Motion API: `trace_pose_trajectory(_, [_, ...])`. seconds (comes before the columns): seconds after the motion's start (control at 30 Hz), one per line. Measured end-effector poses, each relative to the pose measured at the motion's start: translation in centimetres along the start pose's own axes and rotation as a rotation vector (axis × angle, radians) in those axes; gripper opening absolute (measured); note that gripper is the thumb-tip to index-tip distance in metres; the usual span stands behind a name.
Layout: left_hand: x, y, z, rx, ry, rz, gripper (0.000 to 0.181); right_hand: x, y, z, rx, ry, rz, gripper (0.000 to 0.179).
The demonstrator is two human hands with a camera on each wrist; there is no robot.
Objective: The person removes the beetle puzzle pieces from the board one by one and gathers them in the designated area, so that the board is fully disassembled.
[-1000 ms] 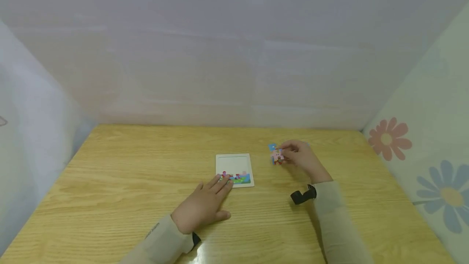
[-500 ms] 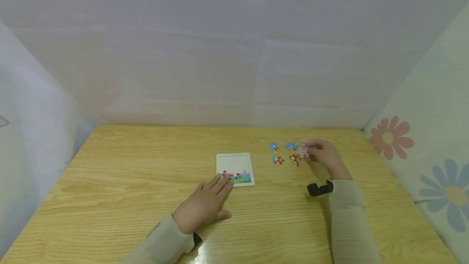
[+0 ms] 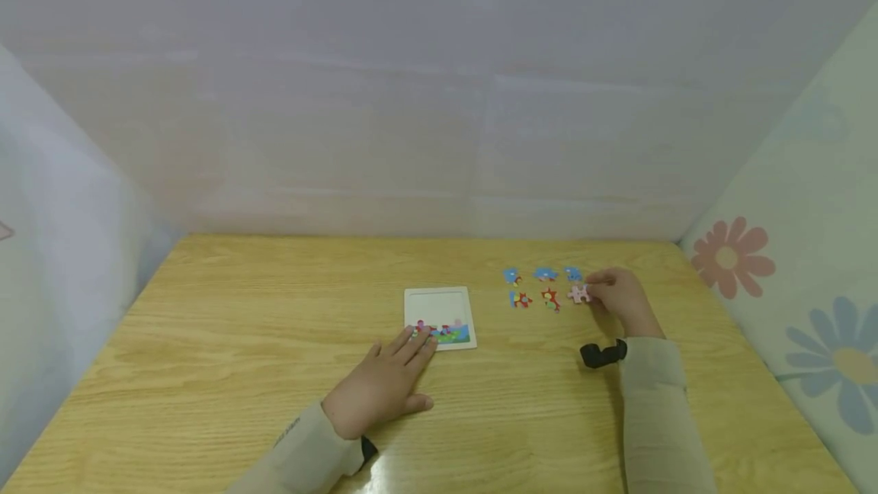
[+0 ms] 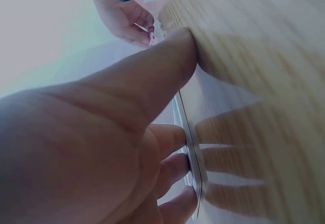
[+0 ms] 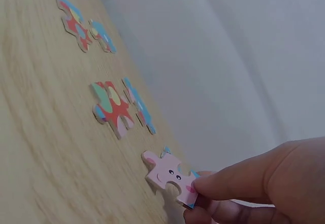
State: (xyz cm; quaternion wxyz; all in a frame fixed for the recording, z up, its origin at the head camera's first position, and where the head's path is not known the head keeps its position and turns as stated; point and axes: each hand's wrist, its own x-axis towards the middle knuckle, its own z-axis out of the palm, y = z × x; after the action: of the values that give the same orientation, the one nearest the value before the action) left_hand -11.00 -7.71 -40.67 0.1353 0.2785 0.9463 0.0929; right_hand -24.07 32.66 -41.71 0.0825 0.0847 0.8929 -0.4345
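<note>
My right hand point(image 3: 623, 299) pinches a pink jigsaw piece point(image 5: 171, 173) with a printed face, tilted close over the table at the right end of the loose pieces. Thumb and fingers grip its edge in the right wrist view. My left hand point(image 3: 384, 387) lies with fingers extended, fingertips resting on the near left part of a white puzzle frame point(image 3: 439, 303). Along the frame's near side sits a row of colourful fitted pieces point(image 3: 453, 332), partly hidden by those fingers. A red and green piece point(image 5: 112, 107) lies beside the pink one.
Several blue-topped pieces point(image 3: 546, 274) lie in a back row, with a red and blue piece point(image 3: 521, 299) in front at left. A pale wall point(image 3: 439, 136) rises behind the wooden table point(image 3: 274, 311); a flowered side wall point(image 3: 809, 250) stands at right.
My right hand has moved right with the pink piece, away from the left end of the loose pieces, uncovering the others. My left hand stays on the frame.
</note>
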Motion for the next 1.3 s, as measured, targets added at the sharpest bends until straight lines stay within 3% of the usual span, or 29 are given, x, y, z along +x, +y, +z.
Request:
trace_pose_trajectory(0.63, [-0.2, 0.2, 0.0, -0.02, -0.015, -0.014, 0.085, -0.4, 0.3, 0.8, -0.104, 0.028, -0.034, 0.022])
trace_pose_trajectory(0.87, [-0.2, 0.1, 0.0, 0.012, 0.01, 0.016, 0.084, -0.4, 0.3, 0.7, -0.108, 0.028, -0.054, 0.026])
trace_pose_trajectory(1.1, [-0.3, 0.0, -0.2, 0.019, 0.016, 0.021, 0.084, -0.5, -1.0, 0.8, -0.12, 0.04, -0.062, 0.034])
trace_pose_trajectory(1.3, [-0.3, 0.1, -0.4, 0.005, -0.003, 0.003, 0.084, -1.2, -3.1, 2.0, -0.084, 0.057, -0.162, 0.033])
